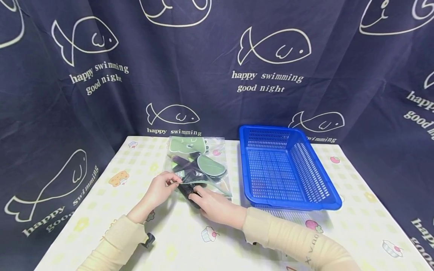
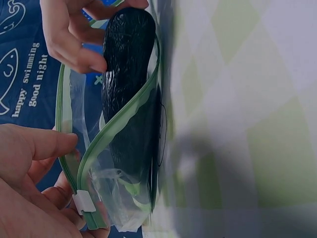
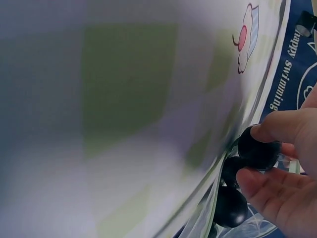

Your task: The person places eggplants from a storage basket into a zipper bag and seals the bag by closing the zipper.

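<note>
A clear zip bag with green prints lies on the table, its mouth facing me and parted. Inside are several dark vegetables, some of them purple like eggplants. My left hand pinches the bag's edge near the white slider. A dark, bumpy cucumber sticks partly out of the mouth, its other end still within the plastic. My right hand grips the protruding end between thumb and fingers. In the right wrist view, other dark rounded ends show beside it.
A blue perforated basket stands to the right of the bag. Under everything is a table with a checked, printed cloth. Behind its far edge hangs a dark blue curtain with fish drawings.
</note>
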`<action>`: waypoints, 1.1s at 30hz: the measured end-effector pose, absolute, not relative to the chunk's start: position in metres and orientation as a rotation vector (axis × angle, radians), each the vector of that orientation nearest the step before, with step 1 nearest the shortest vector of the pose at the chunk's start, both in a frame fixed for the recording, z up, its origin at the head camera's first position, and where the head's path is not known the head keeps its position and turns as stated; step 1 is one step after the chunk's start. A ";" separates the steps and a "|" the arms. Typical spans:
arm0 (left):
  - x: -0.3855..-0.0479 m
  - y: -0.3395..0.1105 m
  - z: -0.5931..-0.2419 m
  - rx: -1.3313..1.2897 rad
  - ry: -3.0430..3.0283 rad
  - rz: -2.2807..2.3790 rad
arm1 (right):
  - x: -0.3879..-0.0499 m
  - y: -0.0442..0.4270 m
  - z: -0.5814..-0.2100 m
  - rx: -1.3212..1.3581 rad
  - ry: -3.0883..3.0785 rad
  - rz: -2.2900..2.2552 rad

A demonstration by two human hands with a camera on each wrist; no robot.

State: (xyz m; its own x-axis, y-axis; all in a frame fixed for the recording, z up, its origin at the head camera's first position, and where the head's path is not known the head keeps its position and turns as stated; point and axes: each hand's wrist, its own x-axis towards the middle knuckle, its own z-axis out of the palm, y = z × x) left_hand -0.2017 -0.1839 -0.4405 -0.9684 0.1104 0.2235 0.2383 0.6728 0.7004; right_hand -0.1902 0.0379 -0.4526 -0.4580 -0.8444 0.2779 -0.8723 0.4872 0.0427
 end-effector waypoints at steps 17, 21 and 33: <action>-0.201 -0.184 -0.437 -0.300 -2.711 -1.183 | -0.201 0.020 -0.455 1.436 -2.500 0.165; -0.201 -0.184 -0.437 -0.312 -2.707 -1.183 | -0.203 0.017 -0.456 1.436 -2.501 0.165; -0.202 -0.184 -0.441 -0.309 -2.707 -1.185 | -0.202 0.022 -0.458 1.433 -2.498 0.171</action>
State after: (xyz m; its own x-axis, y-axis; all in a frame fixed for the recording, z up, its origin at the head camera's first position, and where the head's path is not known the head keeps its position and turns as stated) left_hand -0.2021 -0.1839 -0.4410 -0.9639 0.1205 0.2375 0.2563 0.6627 0.7036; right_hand -0.2019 0.0216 -0.4577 -0.4821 -0.8309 0.2778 -0.8610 0.5079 0.0250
